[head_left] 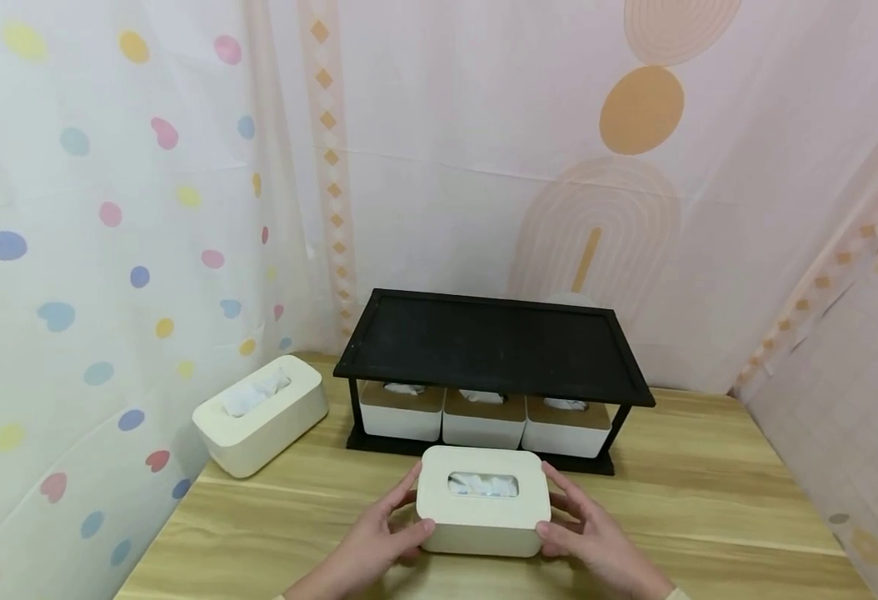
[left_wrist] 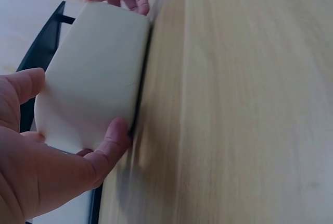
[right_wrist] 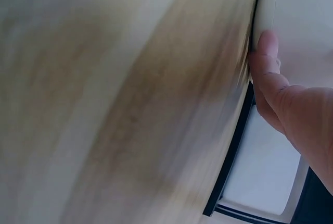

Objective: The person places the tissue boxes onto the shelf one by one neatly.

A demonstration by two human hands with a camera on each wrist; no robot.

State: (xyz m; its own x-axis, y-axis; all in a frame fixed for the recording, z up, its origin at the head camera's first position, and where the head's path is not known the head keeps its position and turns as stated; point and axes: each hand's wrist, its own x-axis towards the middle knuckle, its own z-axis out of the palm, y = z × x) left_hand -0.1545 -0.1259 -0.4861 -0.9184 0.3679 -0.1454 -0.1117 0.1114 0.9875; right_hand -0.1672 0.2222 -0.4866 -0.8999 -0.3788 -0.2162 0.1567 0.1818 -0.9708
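Note:
A cream tissue box (head_left: 484,537) with an oval slot sits in front of the black rack, white tissue (head_left: 482,484) showing in the slot. My left hand (head_left: 379,533) grips its left end, thumb at the near corner and fingers along the side. At the opposite end my right hand (head_left: 585,529) holds it the same way. In the left wrist view the left hand (left_wrist: 62,156) has thumb and fingers spread around the end of the box (left_wrist: 99,73). The right wrist view has the right hand (right_wrist: 291,94) against the box's other end.
The black two-tier rack (head_left: 491,346) stands behind, with three white boxes with brown lids (head_left: 484,421) side by side on its lower shelf. Another cream tissue box (head_left: 266,425) is at the left edge of the wooden table (head_left: 709,492). Patterned curtains (head_left: 439,167) surround the table.

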